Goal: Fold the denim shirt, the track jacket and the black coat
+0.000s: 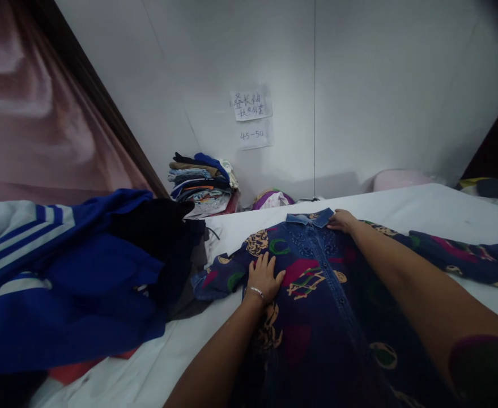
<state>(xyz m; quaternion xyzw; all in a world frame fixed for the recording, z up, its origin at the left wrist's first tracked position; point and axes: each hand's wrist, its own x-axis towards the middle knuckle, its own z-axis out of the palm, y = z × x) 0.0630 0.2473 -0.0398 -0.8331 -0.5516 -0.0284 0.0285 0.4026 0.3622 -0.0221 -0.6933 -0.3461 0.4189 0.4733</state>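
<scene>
A dark blue denim shirt (312,283) with a collar, a buttoned front and colourful printed patterns lies face up in front of me. Its collar points away toward the wall. My left hand (264,279), with a silver bracelet at the wrist, rests flat on the shirt's left chest, fingers spread. At the right end of the collar, my right hand (342,220) has its fingers closed on the cloth. One sleeve (223,272) is bunched beside my left hand. The other sleeve (465,255) stretches out to the right, partly behind my right arm.
A heap of blue and black clothes (83,272) takes up the left side. Against the wall stands a stack of folded clothes (201,181), with a purple and white bundle (273,199) beside it. Handwritten papers (252,113) hang above. The white table (405,207) extends right.
</scene>
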